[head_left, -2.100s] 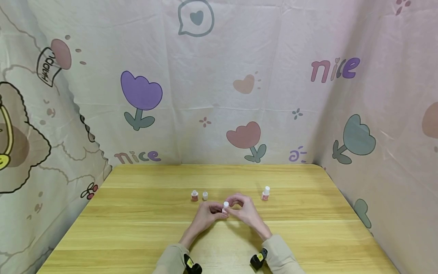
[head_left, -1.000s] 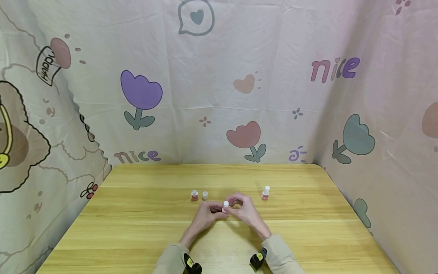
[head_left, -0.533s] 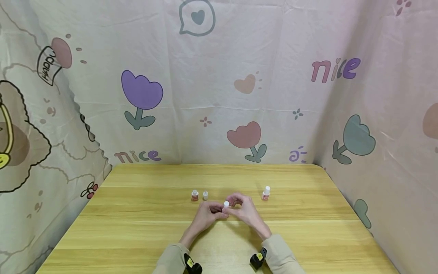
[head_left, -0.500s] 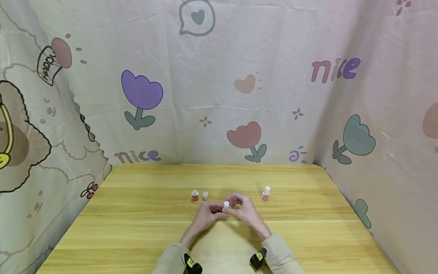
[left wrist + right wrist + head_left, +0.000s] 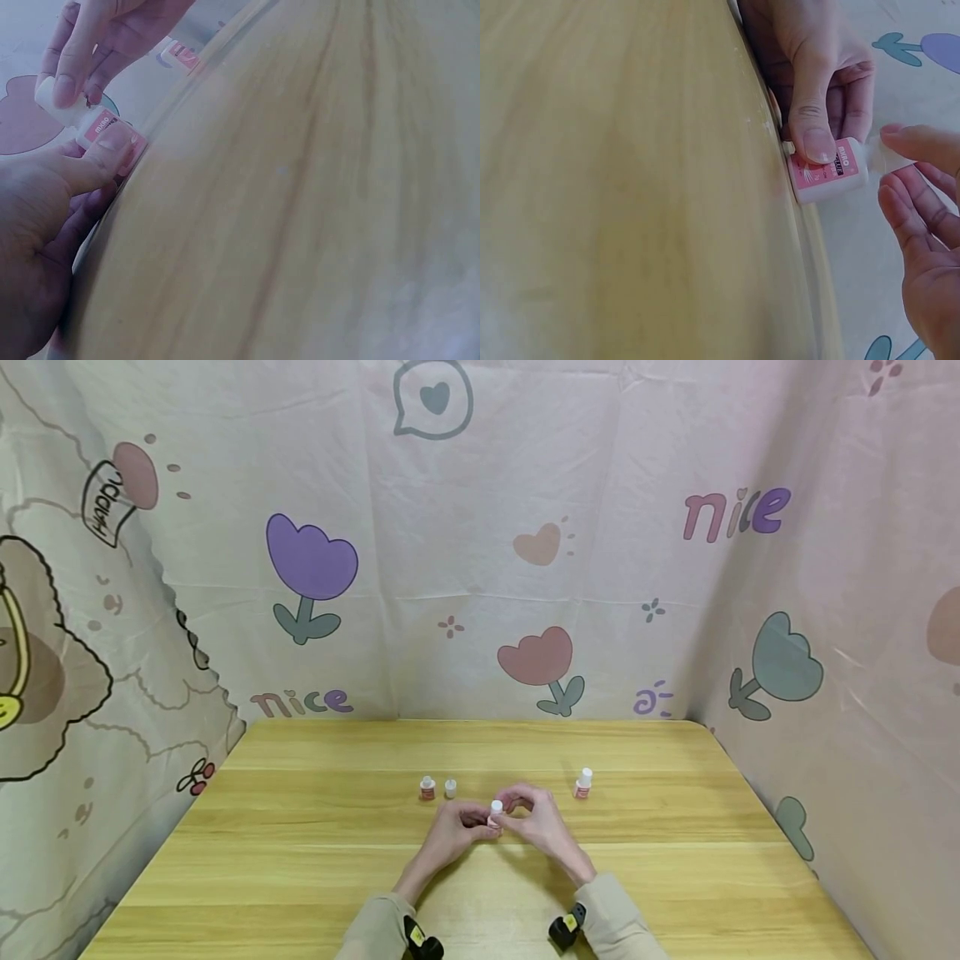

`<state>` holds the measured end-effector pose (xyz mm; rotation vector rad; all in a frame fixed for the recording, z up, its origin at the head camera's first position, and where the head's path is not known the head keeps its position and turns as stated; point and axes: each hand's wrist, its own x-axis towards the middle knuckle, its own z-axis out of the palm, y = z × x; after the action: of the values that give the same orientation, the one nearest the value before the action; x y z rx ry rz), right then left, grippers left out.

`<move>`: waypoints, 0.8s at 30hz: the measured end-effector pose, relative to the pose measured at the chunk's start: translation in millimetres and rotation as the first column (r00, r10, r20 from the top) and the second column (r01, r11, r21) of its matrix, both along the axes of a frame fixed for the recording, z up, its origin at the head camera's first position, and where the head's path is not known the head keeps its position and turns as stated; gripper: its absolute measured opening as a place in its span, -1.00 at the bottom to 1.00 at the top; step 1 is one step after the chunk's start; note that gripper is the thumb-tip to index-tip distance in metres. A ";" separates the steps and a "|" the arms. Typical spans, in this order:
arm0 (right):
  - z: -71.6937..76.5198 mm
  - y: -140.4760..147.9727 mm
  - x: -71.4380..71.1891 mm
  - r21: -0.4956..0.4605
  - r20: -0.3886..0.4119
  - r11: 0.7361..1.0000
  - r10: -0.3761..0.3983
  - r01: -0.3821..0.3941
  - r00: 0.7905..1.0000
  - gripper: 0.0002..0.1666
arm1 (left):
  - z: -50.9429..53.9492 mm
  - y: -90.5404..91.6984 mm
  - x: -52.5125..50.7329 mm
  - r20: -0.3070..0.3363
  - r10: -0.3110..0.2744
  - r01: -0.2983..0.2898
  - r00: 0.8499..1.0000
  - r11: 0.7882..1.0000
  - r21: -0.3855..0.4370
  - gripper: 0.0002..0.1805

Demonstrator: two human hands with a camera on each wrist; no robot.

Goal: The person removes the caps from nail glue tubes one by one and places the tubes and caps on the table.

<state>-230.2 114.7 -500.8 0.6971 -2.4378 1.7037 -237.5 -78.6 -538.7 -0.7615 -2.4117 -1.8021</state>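
Upright on the table, a small white bottle with a pink label (image 5: 830, 171) is between my two hands. My left hand (image 5: 454, 828) grips its body, the thumb lying over the label. With thumb and fingers, my right hand (image 5: 538, 821) pinches the white cap (image 5: 66, 103) at the bottle's top. In the right wrist view that cap is partly hidden behind the fingers. Behind my left hand stands a similar bottle (image 5: 427, 788) without its tall cap, and a loose white cap (image 5: 450, 788) is beside it.
Farther right on the wooden table (image 5: 315, 827) stands another capped bottle (image 5: 582, 783). A printed cloth (image 5: 450, 568) hangs behind the table and along both sides. Black wrist cameras sit at both sleeve cuffs.
Both hands stay in the same place on the bottle. The right thumb and fingers shift slightly at the cap, and more of the bottle below it shows than half a second ago.
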 end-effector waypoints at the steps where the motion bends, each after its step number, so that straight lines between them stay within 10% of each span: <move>1: -0.1 -0.1 0.2 -0.002 -0.001 1.000 0.002 -0.002 1.000 -0.75 | 0.5 0.1 0.3 0.007 0.000 0.000 1.000 1.000 0.000 -0.84; 24: 0.3 1.4 0.7 -0.077 -0.043 0.997 0.020 -0.023 0.999 -0.74 | 2.6 0.5 1.8 0.012 0.022 -0.022 1.000 0.999 -0.024 -0.84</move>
<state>-229.5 116.0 -500.4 0.7450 -2.3312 1.7613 -235.7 -78.2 -536.0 -0.7249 -2.4431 -1.7785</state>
